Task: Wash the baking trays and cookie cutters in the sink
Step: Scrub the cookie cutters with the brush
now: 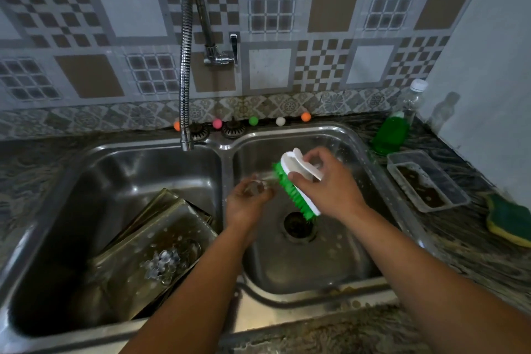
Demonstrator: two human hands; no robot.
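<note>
Steel double sink (227, 149) under patterned tiles; right hand (330, 184) wrapped around green-bristled brush (296, 184) over right basin; left hand (247, 198), at nine o'clock of brush, pinching blurred cookie cutter (255, 185); baking trays (155, 241) stacked in left basin, more cutters (163, 263) on top.

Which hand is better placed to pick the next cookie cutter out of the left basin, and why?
Left. The left hand is nearer the cutters lying on the trays in the left basin, though it holds a small cutter. The right hand grips the brush.
</note>
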